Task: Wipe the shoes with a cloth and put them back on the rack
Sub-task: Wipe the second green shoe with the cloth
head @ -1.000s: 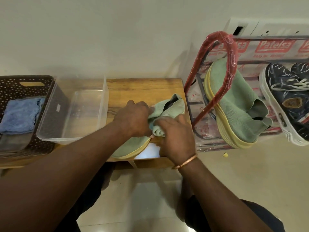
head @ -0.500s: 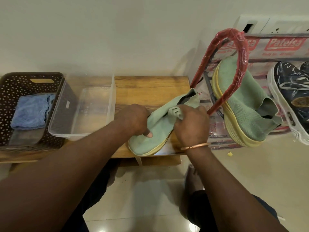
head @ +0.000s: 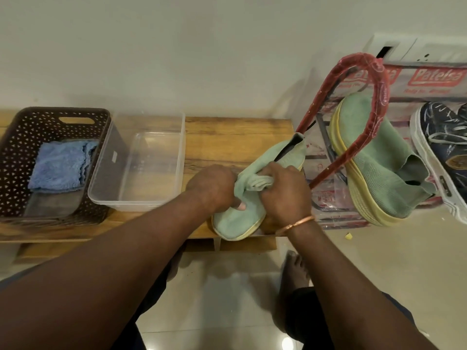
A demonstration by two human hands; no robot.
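At centre frame we are mid-wipe. Our left hand steadies the green shoe on the tabletop, grip curled over its upper. Our right hand has its grip bunched round the green cloth. The matching shoe sits on the rack at right, beside a dark shoe. This one has yet to go back.

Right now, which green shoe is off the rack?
The green knit shoe on the wooden bench, held by the left hand; its twin sits on the red-framed rack.
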